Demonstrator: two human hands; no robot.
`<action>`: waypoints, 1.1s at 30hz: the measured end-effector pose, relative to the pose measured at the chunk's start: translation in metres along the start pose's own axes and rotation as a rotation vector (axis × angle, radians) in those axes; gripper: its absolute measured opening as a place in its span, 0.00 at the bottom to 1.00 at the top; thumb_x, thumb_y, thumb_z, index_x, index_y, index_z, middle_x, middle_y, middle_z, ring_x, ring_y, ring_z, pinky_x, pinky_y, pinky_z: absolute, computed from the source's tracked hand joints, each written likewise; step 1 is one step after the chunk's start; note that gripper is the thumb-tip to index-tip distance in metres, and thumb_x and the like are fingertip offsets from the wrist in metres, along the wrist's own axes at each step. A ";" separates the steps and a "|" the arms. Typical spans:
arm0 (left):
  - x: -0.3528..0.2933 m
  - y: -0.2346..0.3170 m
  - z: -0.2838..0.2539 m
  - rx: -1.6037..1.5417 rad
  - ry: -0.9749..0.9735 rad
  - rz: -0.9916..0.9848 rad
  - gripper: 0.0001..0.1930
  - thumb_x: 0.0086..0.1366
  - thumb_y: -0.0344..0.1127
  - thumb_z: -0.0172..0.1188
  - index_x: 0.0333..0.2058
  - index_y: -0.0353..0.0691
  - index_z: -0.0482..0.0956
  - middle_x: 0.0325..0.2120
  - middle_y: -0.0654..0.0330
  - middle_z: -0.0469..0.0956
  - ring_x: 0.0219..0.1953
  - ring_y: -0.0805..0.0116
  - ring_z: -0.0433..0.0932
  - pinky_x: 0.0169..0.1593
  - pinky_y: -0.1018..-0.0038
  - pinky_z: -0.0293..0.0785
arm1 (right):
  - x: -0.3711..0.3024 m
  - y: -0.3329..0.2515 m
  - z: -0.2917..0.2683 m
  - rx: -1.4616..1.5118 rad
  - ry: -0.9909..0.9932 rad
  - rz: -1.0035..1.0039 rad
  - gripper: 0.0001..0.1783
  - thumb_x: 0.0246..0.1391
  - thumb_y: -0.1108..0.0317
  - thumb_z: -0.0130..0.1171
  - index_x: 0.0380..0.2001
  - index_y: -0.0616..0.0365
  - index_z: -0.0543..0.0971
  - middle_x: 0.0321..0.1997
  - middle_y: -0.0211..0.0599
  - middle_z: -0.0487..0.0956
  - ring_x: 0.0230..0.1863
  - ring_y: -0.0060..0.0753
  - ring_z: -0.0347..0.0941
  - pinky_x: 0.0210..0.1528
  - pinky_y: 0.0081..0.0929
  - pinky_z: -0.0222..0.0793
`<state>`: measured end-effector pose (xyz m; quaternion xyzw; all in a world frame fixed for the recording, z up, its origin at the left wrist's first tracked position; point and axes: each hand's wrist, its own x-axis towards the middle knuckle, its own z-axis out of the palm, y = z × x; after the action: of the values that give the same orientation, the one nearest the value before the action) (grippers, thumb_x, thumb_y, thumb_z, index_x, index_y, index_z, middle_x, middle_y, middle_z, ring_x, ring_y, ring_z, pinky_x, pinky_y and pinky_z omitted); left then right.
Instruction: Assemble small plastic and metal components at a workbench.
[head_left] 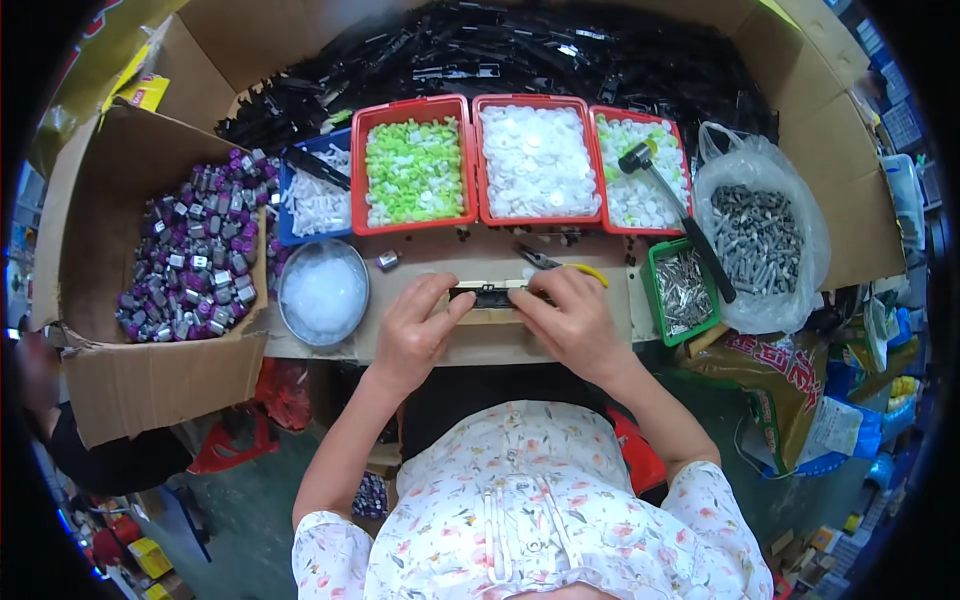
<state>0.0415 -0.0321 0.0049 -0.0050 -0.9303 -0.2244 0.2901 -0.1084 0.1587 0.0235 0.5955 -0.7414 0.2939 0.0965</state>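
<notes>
A narrow black plastic housing (491, 297) lies crosswise in front of me, on a beige block (484, 316) at the table's near edge. My left hand (412, 328) pinches its left end between thumb and fingers. At the opposite end my right hand (570, 318) grips it with bent fingers. What the fingertips cover cannot be made out. Just beyond my right hand lie pliers (545, 262) with a yellow handle. A single small silver motor (388, 260) stands beyond my left hand, near a round metal bowl (324, 292) of whitish, translucent material.
Red bins (416, 226) of green and white plastic parts line the back, beside a blue bin (318, 235). A hammer (675, 195) leans across the right bin toward a green basket (684, 290) of metal pins. Cartons hold purple-and-silver motors (200, 250) and black housings (480, 50). Metal parts fill a bag (755, 240).
</notes>
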 end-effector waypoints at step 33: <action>-0.032 -0.004 -0.012 0.286 0.043 -0.223 0.19 0.53 0.24 0.65 0.46 0.39 0.82 0.48 0.53 0.77 0.55 0.48 0.71 0.57 0.57 0.67 | 0.004 0.008 0.016 0.171 -0.258 -0.063 0.18 0.45 0.77 0.61 0.43 0.64 0.79 0.40 0.42 0.76 0.43 0.45 0.74 0.45 0.36 0.72</action>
<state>0.0737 -0.0368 -0.0049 0.1441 -0.9411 -0.1209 0.2809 -0.1133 0.1470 0.0099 0.6573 -0.7009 0.2740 -0.0413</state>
